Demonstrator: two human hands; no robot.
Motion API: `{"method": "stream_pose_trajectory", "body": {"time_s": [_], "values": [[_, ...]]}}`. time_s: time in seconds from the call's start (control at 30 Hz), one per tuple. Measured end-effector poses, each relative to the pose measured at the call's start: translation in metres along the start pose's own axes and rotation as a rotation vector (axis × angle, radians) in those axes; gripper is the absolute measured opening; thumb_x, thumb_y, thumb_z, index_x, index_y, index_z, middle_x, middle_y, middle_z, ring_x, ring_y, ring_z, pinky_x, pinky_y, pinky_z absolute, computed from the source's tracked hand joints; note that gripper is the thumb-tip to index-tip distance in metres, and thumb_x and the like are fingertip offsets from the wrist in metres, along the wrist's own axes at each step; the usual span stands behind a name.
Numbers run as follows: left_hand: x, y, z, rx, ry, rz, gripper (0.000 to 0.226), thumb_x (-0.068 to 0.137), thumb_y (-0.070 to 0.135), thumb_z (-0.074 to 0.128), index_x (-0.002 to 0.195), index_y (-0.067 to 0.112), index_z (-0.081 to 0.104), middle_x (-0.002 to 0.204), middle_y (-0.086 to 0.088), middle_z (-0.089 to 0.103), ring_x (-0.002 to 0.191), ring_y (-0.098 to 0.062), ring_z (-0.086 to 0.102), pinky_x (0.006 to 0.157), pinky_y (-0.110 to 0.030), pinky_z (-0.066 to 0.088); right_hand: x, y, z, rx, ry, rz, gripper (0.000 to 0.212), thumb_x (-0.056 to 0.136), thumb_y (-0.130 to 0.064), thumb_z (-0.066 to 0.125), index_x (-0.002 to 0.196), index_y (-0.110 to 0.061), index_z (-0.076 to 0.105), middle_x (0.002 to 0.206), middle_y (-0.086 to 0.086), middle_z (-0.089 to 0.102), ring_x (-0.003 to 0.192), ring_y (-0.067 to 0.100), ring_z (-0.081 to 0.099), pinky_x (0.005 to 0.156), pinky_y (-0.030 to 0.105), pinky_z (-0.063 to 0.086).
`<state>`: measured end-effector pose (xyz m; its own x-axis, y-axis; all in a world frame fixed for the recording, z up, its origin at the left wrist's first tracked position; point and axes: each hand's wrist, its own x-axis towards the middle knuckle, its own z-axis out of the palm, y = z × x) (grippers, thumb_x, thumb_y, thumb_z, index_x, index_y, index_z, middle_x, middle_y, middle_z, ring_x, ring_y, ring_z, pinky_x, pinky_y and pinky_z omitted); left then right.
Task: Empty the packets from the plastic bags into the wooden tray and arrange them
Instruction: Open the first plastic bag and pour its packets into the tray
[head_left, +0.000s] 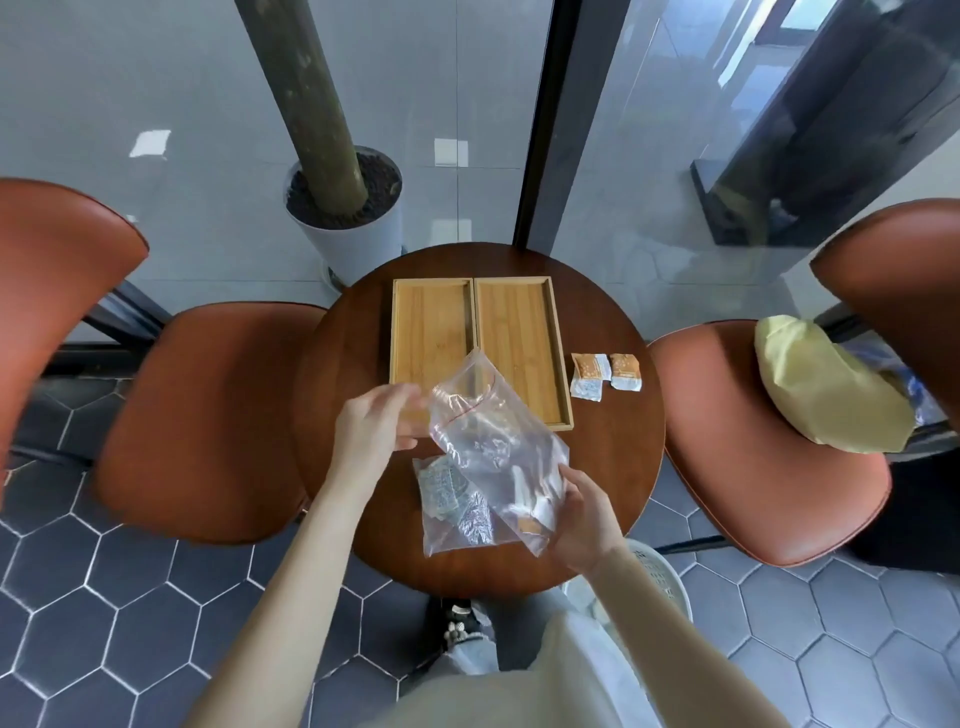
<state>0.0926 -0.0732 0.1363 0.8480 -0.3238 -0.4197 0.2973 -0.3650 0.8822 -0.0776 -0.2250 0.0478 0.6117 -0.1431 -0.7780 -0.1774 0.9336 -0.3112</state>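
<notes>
A clear zip plastic bag (493, 441) with packets inside is lifted over the round table's near half. My left hand (376, 428) grips its upper left edge near the red zip line. My right hand (587, 514) holds its lower right end. Under it lies a second clear bag (454, 512) flat on the table, with printed packets inside. Two wooden trays stand side by side further back: the left tray (428, 332) and the right tray (519, 343), both with nothing in them. Two orange-and-white packets (605, 375) lie on the table right of the trays.
The small round wooden table (343, 374) stands between two orange-brown chairs, left (202, 415) and right (753, 457). A yellow cushion (826, 389) rests on the right chair. A white planter with a trunk (348, 213) stands behind, by a glass wall.
</notes>
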Motion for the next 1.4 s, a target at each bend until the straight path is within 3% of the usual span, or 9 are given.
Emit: {"method": "stream_pose_trajectory", "body": {"time_s": [0.07,0.13,0.3,0.37,0.47,0.7,0.8,1.07,1.4], "values": [[0.019,-0.022,0.002,0.133,0.047,-0.03,0.024,0.094,0.019,0.045,0.107,0.012,0.064,0.108,-0.008,0.068,0.086,-0.012,0.069,0.078,-0.031,0.054,0.011,-0.009,0.004,-0.016,0.082,-0.007,0.032,0.093,-0.024,0.042,0.111,-0.004,0.06,0.082,0.014,0.074,0.073,0.03,0.071,0.058,0.04,0.059],[0.035,-0.046,0.006,0.393,0.014,-0.048,0.03,0.094,0.015,0.045,0.118,0.006,0.059,0.123,-0.012,0.061,0.113,-0.025,0.058,0.096,-0.035,0.044,0.025,-0.017,0.01,-0.016,0.15,-0.035,0.033,0.092,-0.02,0.045,0.118,-0.004,0.056,0.089,0.016,0.072,0.086,0.032,0.068,0.071,0.046,0.06],[0.068,-0.096,0.021,0.771,-0.145,-0.088,0.049,0.093,0.02,0.048,0.138,0.006,0.036,0.151,-0.013,0.031,0.139,-0.027,0.028,0.111,-0.041,0.029,0.065,-0.028,0.036,0.035,0.283,-0.02,0.036,0.092,-0.015,0.048,0.126,-0.001,0.046,0.123,0.024,0.055,0.111,0.04,0.056,0.089,0.056,0.049],[0.077,-0.105,0.025,0.944,-0.199,-0.095,0.057,0.093,0.027,0.046,0.143,0.009,0.025,0.156,-0.012,0.014,0.144,-0.026,0.013,0.113,-0.042,0.026,0.082,-0.032,0.048,0.035,0.358,-0.009,0.038,0.09,-0.014,0.053,0.125,0.0,0.046,0.12,0.024,0.055,0.106,0.039,0.059,0.09,0.053,0.049],[0.086,-0.115,0.029,1.112,-0.276,-0.12,0.065,0.093,0.037,0.043,0.146,0.011,0.014,0.157,-0.014,-0.004,0.145,-0.027,0.002,0.114,-0.043,0.025,0.106,-0.036,0.068,0.012,0.425,-0.02,0.042,0.086,-0.011,0.057,0.126,0.002,0.049,0.116,0.019,0.057,0.083,0.029,0.059,0.071,0.037,0.049],[0.09,-0.126,0.032,1.144,-0.332,-0.165,0.073,0.093,0.044,0.042,0.147,0.01,0.006,0.156,-0.016,-0.01,0.145,-0.028,-0.001,0.116,-0.045,0.023,0.133,-0.042,0.106,0.073,0.331,-0.115,0.025,0.093,-0.002,0.047,0.116,-0.008,0.052,0.095,0.009,0.06,0.095,0.03,0.059,0.095,0.051,0.047],[0.093,-0.126,0.031,1.133,-0.345,-0.174,0.073,0.093,0.041,0.043,0.147,0.01,0.005,0.156,-0.017,-0.011,0.145,-0.028,-0.003,0.116,-0.046,0.02,0.131,-0.043,0.126,0.058,0.329,-0.124,0.027,0.091,0.002,0.051,0.115,-0.009,0.054,0.093,0.009,0.062,0.091,0.029,0.062,0.084,0.047,0.051],[0.093,-0.124,0.032,1.142,-0.362,-0.191,0.071,0.094,0.038,0.043,0.147,0.01,0.005,0.156,-0.017,-0.013,0.145,-0.029,-0.003,0.116,-0.045,0.02,0.117,-0.049,0.157,0.025,0.217,-0.152,0.017,0.09,-0.005,0.055,0.105,-0.011,0.058,0.112,0.011,0.064,0.108,0.032,0.061,0.093,0.05,0.05],[0.093,-0.122,0.03,1.106,-0.387,-0.204,0.07,0.094,0.036,0.043,0.147,0.012,0.004,0.156,-0.015,-0.015,0.145,-0.029,-0.005,0.115,-0.047,0.016,0.083,-0.05,0.171,0.032,0.134,-0.115,0.011,0.091,-0.002,0.051,0.099,-0.005,0.057,0.101,0.012,0.064,0.091,0.03,0.065,0.083,0.048,0.052]]}}
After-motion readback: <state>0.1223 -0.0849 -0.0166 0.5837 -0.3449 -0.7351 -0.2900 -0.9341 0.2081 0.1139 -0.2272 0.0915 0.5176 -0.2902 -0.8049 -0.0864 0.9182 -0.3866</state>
